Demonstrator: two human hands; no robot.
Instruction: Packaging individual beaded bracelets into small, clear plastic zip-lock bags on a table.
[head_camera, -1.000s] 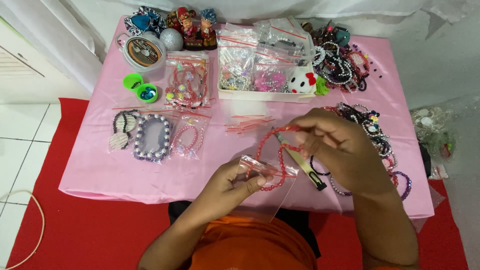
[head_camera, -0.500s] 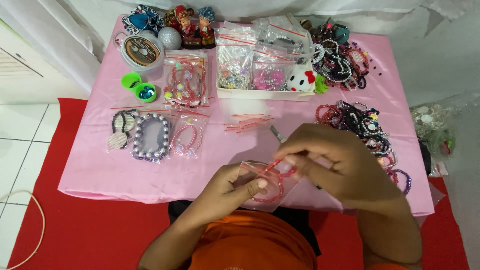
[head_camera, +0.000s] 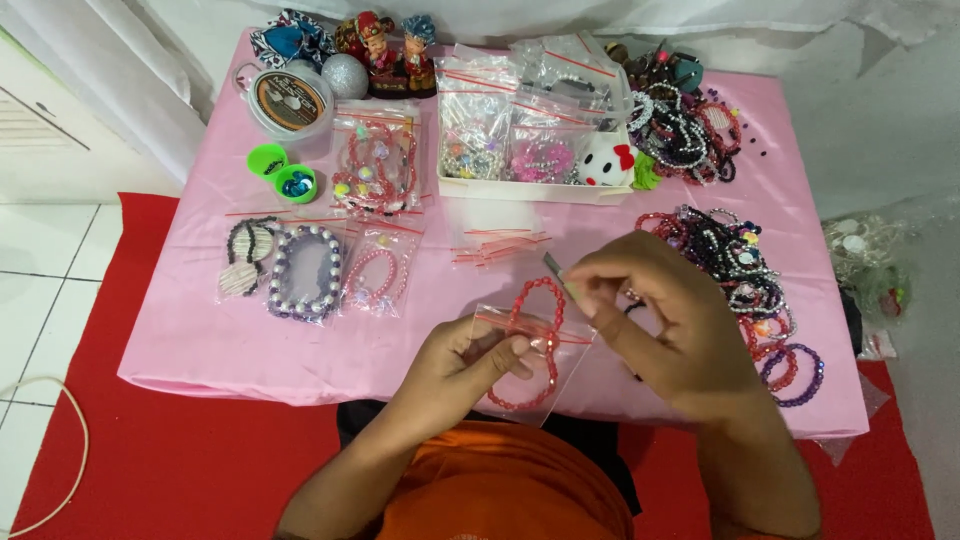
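The left hand (head_camera: 468, 358) is pinching a small clear bag (head_camera: 533, 362) by its left edge, thumb on top, so that grip is clenched on the bag. A red bracelet (head_camera: 532, 345) is sitting partly inside the bag: its lower loop is showing through the plastic, while its upper loop is sticking out above the bag's red seal line. The right hand (head_camera: 668, 318) is hovering just right of the bag with fingertips pressed together near the bracelet's top; whether that grip is actually touching the beads or a thin metal tool (head_camera: 556, 268) poking out beside it is hard to tell, since the fingers are covering the contact point. Most of that tool is hidden under the hand.

Beyond the grip, on the pink desk (head_camera: 200, 340), flat bags of bracelets (head_camera: 300, 272) are lying to the left, and a white tray (head_camera: 530, 190) of packed beads is standing further off. Loose bracelets (head_camera: 745, 270) are piling up to the right, partly covered by the right wrist. The forearms and an orange shirt (head_camera: 500, 490) are cut off at the bottom edge.
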